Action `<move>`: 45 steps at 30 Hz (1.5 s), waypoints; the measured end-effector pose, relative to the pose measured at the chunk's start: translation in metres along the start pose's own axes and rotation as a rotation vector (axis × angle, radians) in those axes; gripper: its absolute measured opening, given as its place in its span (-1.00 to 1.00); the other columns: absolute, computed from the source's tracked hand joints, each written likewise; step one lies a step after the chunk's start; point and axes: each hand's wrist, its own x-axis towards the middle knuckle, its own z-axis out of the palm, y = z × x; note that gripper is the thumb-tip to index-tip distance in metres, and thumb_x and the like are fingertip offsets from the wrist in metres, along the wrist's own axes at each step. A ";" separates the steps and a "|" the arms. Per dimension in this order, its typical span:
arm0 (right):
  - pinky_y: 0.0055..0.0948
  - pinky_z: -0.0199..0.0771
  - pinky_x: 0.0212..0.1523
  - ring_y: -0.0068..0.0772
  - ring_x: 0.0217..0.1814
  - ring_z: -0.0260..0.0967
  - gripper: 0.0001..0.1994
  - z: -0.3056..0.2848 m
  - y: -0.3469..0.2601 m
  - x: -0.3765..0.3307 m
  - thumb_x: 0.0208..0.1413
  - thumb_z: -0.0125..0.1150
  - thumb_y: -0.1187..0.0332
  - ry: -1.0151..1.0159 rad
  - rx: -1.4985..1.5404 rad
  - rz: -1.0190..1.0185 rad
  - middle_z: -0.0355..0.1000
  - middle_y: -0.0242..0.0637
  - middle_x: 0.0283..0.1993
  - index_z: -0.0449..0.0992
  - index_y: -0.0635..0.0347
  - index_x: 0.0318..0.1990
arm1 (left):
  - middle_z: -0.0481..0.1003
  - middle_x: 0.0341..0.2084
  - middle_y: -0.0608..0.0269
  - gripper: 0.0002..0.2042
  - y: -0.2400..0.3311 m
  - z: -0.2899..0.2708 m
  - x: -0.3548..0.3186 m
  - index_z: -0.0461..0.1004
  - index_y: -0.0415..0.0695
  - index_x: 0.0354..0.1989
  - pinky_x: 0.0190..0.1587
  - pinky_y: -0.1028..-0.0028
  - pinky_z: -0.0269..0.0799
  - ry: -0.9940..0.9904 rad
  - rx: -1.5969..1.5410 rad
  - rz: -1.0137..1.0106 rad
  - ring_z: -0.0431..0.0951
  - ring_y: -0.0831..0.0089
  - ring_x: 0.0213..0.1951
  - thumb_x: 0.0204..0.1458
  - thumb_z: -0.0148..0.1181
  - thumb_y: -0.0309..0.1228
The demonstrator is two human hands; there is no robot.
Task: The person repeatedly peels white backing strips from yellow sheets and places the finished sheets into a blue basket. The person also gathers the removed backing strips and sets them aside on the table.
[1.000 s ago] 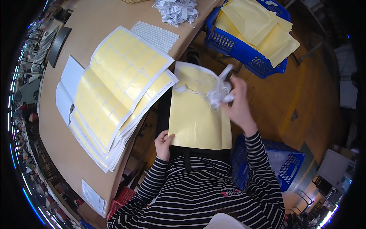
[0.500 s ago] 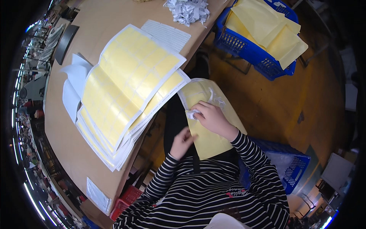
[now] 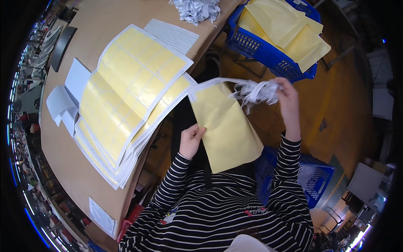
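Note:
Across my lap lies a yellow sheet [image 3: 228,130] with a white strip along its far edge. My left hand [image 3: 191,140] pinches its left edge between thumb and fingers. Raised to the right of the sheet, my right hand [image 3: 287,98] is closed on a bunch of white paper strips [image 3: 260,91]. A narrow strip runs from that bunch back toward the sheet's far left corner; whether it is still joined there I cannot tell. To the left, a stack of yellow sheets with white borders [image 3: 130,84] rests on the table, partly folded over its edge.
The brown table [image 3: 54,138] fills the left side. At its far end sits a pile of white paper scraps [image 3: 196,10]. A blue basket [image 3: 273,61] holding yellow sheets stands at the far right. Another blue basket [image 3: 321,178] is beside me on the right.
My right hand has moved right and away from the sheet, drawing the white strips off with it. My left hand has taken hold of the sheet's left edge.

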 end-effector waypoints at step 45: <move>-0.30 0.41 0.05 -0.27 0.08 0.39 -0.60 -0.051 -0.112 -0.092 -0.02 0.19 0.48 -0.148 -0.220 -0.523 0.37 -0.08 0.12 0.47 0.19 0.05 | 0.53 -0.27 0.29 -0.67 -0.037 -0.038 -0.006 0.38 -0.30 0.02 -0.23 0.57 0.45 -0.078 -0.189 -0.045 0.52 0.56 -0.28 0.03 0.09 -0.65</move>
